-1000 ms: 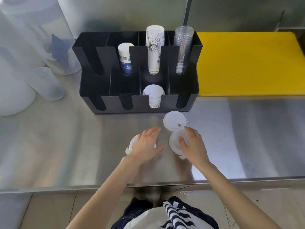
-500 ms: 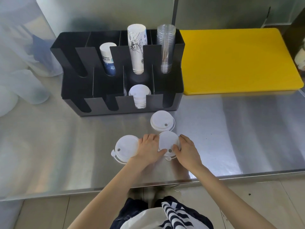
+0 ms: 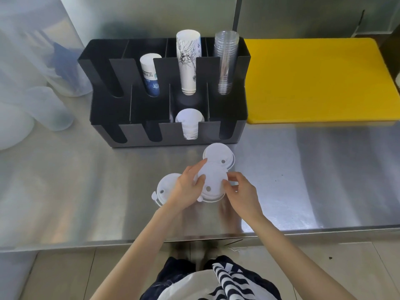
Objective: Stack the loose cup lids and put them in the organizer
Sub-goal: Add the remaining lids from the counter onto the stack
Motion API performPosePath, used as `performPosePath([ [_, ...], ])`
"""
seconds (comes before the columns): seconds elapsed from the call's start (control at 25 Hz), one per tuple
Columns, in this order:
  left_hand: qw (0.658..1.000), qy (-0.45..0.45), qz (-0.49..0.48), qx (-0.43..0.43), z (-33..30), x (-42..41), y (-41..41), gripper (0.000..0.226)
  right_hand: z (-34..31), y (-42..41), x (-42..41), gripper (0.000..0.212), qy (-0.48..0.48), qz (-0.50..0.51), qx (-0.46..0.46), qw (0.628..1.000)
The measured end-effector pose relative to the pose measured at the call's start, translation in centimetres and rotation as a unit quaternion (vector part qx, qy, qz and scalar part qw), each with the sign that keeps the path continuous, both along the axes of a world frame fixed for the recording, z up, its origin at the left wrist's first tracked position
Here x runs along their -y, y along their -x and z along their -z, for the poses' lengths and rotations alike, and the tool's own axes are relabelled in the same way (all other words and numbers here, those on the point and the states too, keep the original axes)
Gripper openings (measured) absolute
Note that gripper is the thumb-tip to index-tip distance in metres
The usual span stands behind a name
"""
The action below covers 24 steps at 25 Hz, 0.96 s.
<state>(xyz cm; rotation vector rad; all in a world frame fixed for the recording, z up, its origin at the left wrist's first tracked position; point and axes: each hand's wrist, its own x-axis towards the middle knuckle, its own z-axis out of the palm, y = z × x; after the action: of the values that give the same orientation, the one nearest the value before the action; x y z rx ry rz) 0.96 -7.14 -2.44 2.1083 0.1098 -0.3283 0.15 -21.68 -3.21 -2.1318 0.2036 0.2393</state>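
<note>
Three white cup lids are on the steel counter in front of the black organizer. My left hand and my right hand together hold the middle lid, lifted and tilted. Its far edge overlaps the back lid, which lies flat just in front of the organizer. The left lid rests on the counter, partly hidden under my left hand. A stack of white lids sits in the organizer's front row, third slot from the left.
The organizer's back row holds a short printed cup stack, a tall white cup stack and clear plastic cups. A yellow cutting board lies to the right. Translucent containers stand at the left. The counter edge is near me.
Both hands have closed on the middle lid and raised it toward the back lid. The left lid, covered by my left hand a second ago, now lies mostly exposed.
</note>
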Motion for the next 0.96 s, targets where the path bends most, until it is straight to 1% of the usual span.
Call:
performPosePath([
  [0.08,1.0,0.022,0.007,-0.019,-0.4,-1.6,0.3,0.045,-0.4,-0.3,-0.5,0.028,-0.035,0.001,-0.009,0.999],
  [0.2,0.999,0.022,0.03,-0.039,-0.7,-4.0,1.0,0.045,-0.8,-0.7,-1.5,0.03,-0.098,-0.044,-0.075,0.991],
  [0.28,1.0,0.0,0.02,-0.024,-0.7,-5.2,1.6,0.044,-0.8,-0.7,-2.3,0.031,-0.122,-0.059,-0.1,0.986],
  [0.36,1.0,-0.02,-0.015,0.005,-0.6,-5.9,2.1,0.039,-0.5,-0.7,-3.2,0.03,-0.142,-0.047,-0.11,0.983],
  [0.44,0.999,-0.026,-0.036,0.02,-0.3,-6.6,2.7,0.041,-0.3,-0.8,-4.0,0.028,-0.152,-0.025,-0.114,0.982],
  [0.48,0.999,-0.032,-0.028,0.021,0.0,-7.0,3.0,0.047,-0.2,-0.8,-4.4,0.027,-0.151,-0.017,-0.115,0.982],
  [0.6,0.996,-0.087,0.02,0.01,1.3,-8.1,3.9,0.085,0.0,-1.0,-5.5,0.027,-0.137,-0.019,-0.119,0.983],
  [0.64,0.994,-0.107,0.025,0.013,1.7,-8.3,4.1,0.09,0.0,-1.0,-5.9,0.026,-0.129,-0.026,-0.118,0.984],
  [0.8,0.987,-0.146,0.001,0.064,2.6,-8.9,4.2,0.075,0.2,-1.1,-7.0,0.027,-0.081,-0.059,-0.104,0.989],
  [0.88,0.987,-0.147,-0.011,0.067,2.9,-9.0,4.2,0.07,0.4,-1.1,-7.2,0.028,-0.058,-0.068,-0.105,0.991],
  [0.96,0.988,-0.146,-0.016,0.052,3.1,-9.0,4.3,0.069,0.7,-1.2,-7.4,0.029,-0.038,-0.075,-0.109,0.99],
])
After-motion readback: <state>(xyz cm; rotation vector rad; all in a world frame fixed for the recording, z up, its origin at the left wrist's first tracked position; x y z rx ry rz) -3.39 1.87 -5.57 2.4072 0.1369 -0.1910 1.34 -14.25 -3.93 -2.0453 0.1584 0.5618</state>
